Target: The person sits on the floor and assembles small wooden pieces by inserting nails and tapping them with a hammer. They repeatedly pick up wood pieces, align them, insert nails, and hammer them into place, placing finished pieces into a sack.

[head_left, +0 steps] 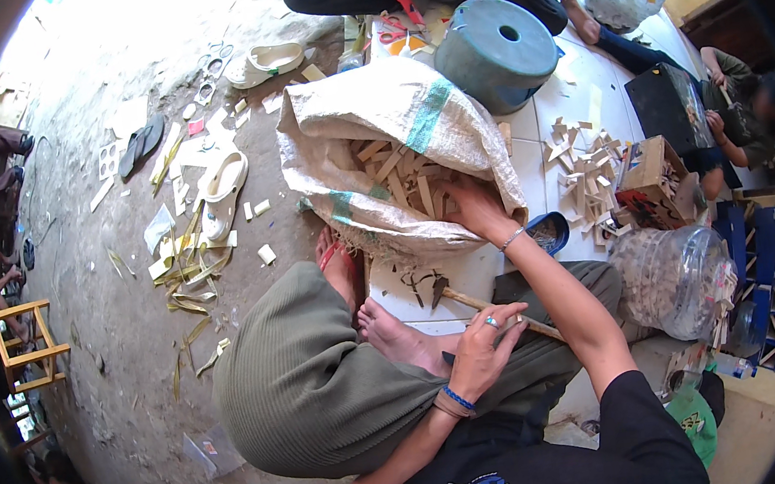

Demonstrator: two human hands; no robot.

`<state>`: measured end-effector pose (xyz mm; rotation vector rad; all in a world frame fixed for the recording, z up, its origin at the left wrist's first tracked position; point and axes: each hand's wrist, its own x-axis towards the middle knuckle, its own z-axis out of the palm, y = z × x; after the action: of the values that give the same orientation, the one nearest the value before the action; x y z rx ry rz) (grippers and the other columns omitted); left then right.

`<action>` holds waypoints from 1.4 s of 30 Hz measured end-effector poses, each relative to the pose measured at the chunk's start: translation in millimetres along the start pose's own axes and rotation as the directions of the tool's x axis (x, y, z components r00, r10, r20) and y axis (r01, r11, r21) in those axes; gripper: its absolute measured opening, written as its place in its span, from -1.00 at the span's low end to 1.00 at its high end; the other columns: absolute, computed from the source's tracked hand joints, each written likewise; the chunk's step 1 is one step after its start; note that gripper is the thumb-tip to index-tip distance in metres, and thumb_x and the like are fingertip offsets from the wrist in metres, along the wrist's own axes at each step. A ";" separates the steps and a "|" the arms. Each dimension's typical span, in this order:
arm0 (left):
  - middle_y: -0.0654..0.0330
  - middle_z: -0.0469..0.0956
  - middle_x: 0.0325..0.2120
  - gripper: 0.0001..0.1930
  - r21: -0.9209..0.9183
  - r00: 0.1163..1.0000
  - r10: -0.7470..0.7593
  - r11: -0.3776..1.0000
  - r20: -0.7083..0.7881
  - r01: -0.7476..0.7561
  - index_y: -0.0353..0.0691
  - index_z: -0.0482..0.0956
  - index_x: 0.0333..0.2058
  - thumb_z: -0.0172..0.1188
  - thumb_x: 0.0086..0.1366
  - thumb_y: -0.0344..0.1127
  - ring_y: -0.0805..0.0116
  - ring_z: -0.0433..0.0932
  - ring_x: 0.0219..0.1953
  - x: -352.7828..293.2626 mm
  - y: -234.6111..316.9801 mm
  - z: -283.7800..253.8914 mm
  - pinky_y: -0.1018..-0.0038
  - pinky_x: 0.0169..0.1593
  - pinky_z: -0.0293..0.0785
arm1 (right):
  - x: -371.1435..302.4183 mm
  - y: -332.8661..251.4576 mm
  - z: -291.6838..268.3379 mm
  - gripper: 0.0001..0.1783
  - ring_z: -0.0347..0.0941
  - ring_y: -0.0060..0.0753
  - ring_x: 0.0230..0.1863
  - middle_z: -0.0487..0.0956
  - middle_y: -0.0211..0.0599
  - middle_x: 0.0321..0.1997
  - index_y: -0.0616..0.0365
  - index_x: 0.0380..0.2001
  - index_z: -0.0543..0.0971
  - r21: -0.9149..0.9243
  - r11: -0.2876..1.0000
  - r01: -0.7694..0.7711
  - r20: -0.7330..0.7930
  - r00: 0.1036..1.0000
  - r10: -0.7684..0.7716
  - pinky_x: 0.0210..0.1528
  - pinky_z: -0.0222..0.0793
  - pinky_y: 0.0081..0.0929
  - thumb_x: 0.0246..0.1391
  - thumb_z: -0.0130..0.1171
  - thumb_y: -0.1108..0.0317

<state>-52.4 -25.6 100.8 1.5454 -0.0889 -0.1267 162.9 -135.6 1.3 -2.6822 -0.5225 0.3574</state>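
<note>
A white woven sack (360, 100) with green stripes stands open in front of me, filled with small flat wooden pieces (395, 171). My right hand (475, 207) is inside its mouth at the right, among the pieces; the fingertips are hidden there. Lower down, my left hand (482, 352) lies over my lap, its fingers closed across the wooden handle of a hammer (464, 299). The dark hammer head points toward the sack, above the white tiles. A blue dish (550, 233) sits beside my right wrist, partly behind the forearm.
Loose wooden pieces (584, 167) lie heaped on the tiles at the right, near a cardboard box (652, 174) and a clear plastic jug (676, 279). An upturned grey-green bucket (495, 50) stands behind the sack. Clogs (223, 197) and scraps litter the ground at left. Other people sit around.
</note>
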 end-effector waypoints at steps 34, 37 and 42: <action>0.00 0.65 -0.06 -0.67 0.055 0.999 -0.014 0.998 0.037 0.012 -0.15 0.62 0.10 0.33 0.37 -0.40 -0.05 0.64 0.00 -6.8 -8.6 0.0 0.23 0.07 0.55 | 29.4 23.0 -50.0 -0.59 0.60 0.15 0.08 0.68 0.08 0.03 0.13 0.14 0.60 -0.041 0.988 0.147 0.198 0.971 -0.136 0.14 0.49 -0.12 0.30 0.21 0.19; 0.00 0.65 -0.07 -0.66 0.054 0.998 -0.028 0.998 0.054 0.025 -0.14 0.62 0.11 0.33 0.37 -0.40 -0.04 0.64 -0.01 -7.2 -9.0 -0.2 0.23 0.06 0.55 | 28.8 14.8 -58.4 -0.53 0.60 -0.03 0.08 0.70 0.00 0.02 0.28 0.09 0.58 0.196 0.980 0.027 0.090 0.995 -0.046 0.16 0.46 -0.19 0.38 0.20 0.08; 0.09 0.69 -0.08 -0.67 0.082 0.996 -0.070 0.994 0.050 0.066 -0.12 0.66 0.09 0.37 0.37 -0.35 0.16 0.69 -0.05 -7.9 -13.0 -0.1 0.34 0.01 0.58 | 21.9 4.0 -71.8 -0.53 0.53 -0.38 -0.08 0.72 -0.24 -0.12 0.30 0.02 0.61 0.483 0.874 -0.061 0.172 0.985 -0.026 0.12 0.44 -0.36 0.43 0.16 0.03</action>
<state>-60.5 -24.7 87.9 1.6259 -0.0839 -0.2206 206.4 -153.1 60.1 -2.1764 -0.3915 0.6412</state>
